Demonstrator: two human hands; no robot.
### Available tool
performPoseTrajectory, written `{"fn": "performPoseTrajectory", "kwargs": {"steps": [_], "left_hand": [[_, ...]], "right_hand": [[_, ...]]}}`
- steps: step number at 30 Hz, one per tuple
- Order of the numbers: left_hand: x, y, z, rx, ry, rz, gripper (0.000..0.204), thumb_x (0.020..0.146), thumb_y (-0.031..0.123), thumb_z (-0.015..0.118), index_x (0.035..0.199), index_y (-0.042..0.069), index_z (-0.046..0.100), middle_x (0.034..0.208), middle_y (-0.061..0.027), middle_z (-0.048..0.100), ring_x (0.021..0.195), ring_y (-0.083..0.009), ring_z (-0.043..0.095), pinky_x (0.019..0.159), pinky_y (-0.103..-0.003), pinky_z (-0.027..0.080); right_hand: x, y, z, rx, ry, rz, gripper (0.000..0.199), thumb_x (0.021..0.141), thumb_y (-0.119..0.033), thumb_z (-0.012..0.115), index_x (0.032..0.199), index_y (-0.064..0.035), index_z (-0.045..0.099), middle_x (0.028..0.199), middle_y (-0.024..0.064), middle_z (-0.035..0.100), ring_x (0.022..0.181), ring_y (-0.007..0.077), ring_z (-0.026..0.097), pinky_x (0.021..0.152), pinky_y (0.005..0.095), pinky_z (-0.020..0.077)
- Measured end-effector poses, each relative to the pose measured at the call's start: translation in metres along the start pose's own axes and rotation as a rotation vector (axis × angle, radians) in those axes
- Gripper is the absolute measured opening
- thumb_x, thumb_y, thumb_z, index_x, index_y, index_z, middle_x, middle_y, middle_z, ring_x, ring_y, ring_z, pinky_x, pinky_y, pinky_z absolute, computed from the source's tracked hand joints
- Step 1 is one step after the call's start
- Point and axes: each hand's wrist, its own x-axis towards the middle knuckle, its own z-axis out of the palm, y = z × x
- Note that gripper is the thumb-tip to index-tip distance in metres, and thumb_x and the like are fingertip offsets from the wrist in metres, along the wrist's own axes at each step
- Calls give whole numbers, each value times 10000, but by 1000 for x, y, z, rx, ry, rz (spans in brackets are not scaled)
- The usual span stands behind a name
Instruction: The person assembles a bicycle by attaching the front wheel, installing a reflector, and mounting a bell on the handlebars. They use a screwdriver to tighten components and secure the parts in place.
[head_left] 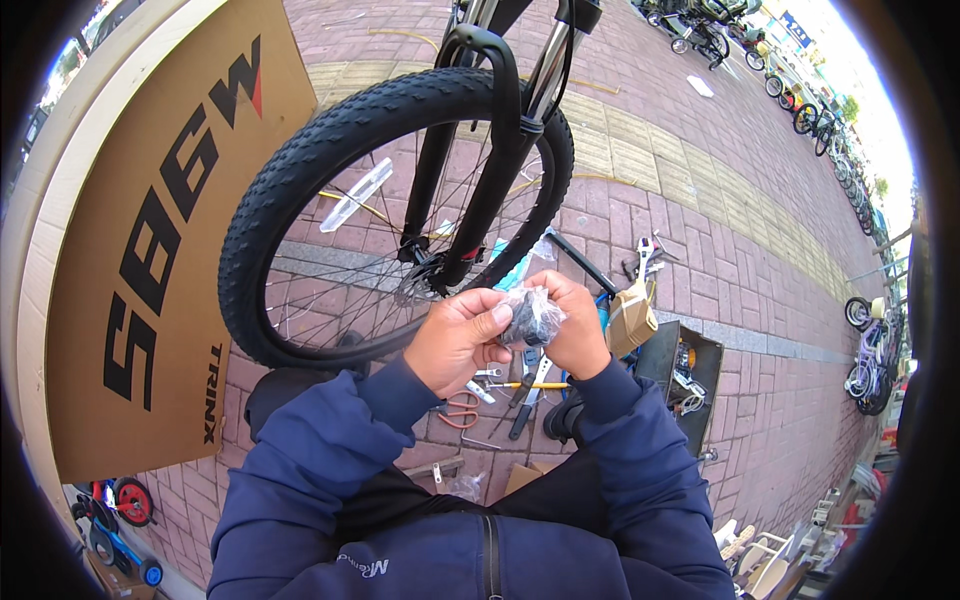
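Here, head view, centre of the frame: both hands meet over a small dark part wrapped in a clear plastic bag (530, 315). Left hand (458, 338) has its grip closed on the left side of the bag, thumb across the top. Right hand (575, 325) pinches the right side, fingers curled under it.

Handling, as a judgement: the bag looks thin, crinkly and slick, so it may slide over the part inside. The part looks small and stiff, probably light. Best hold seems to be through the film onto the hard part itself, not on loose plastic.

Behind the hands, upper centre: a bicycle front wheel (300, 180) in its fork (480, 190), standing on brick paving (700, 230).

Left of the frame: a big cardboard box (150, 250).

Below the hands: pliers (528, 395), red-handled scissors (460, 410), other small tools on the paving. Right of centre: an open black case (690, 375).
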Motion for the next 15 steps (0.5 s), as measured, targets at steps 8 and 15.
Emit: {"fn": "performPoseTrajectory", "kwargs": {"steps": [8, 15], "left_hand": [[7, 2, -1, 149, 179, 131, 286, 1036, 172, 599, 1270, 8, 615, 1106, -70, 701, 893, -129, 690, 728, -258, 597], [5, -1, 5, 208, 316, 166, 295, 1042, 144, 579, 1295, -6, 606, 1109, -73, 689, 887, -117, 671, 790, -280, 612]], "right_hand": [[2, -7, -3, 151, 244, 245, 258, 979, -219, 694, 1127, -11, 655, 916, 21, 667, 775, 75, 601, 649, 245, 478], [-4, -13, 4, 307, -21, 141, 425, 887, -79, 790, 1244, 30, 586, 1032, 30, 656, 907, 95, 640, 798, 231, 537]]}}
